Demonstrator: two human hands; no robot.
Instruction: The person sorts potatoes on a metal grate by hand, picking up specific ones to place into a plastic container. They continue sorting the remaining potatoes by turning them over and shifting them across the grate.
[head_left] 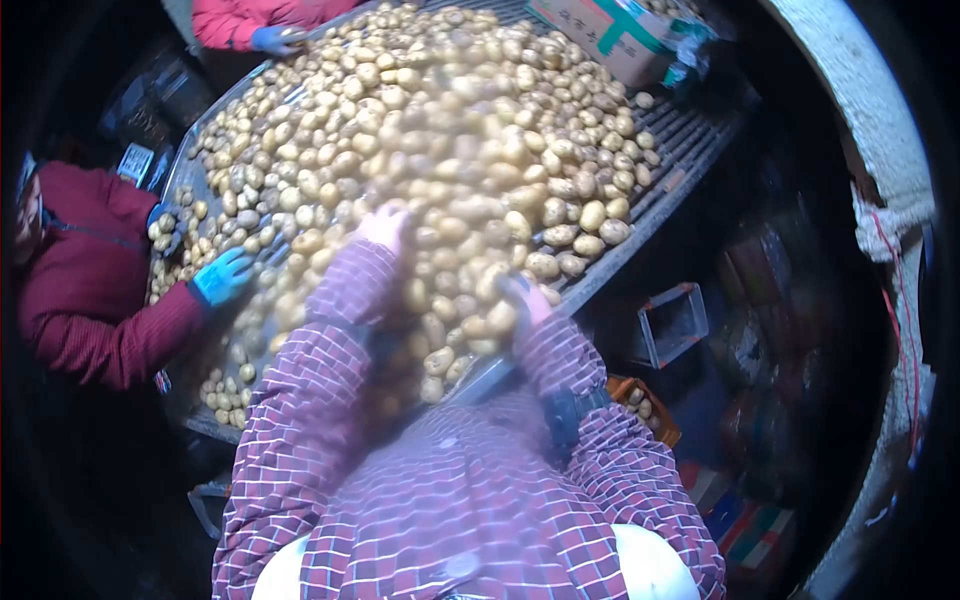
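A broad heap of potatoes [350,120] lies on a slatted table [690,140] in front of me. My left hand [385,225] reaches into the middle of the heap. It is smeared, and its fingers do not show clearly among the potatoes. Nearer the table's front edge, my right hand [530,297] is beside several potatoes. A potato appears at its fingertips, but blur hides whether it is gripped. Checked sleeves cover both my forearms.
At left, a co-worker's blue-gloved hand [222,277] is at the potatoes. Another person's gloved hand [277,40] rests at the far edge. A cardboard box [610,40] stands at the back right. Below right are a crate frame [648,338] and an orange crate [668,432] holding potatoes.
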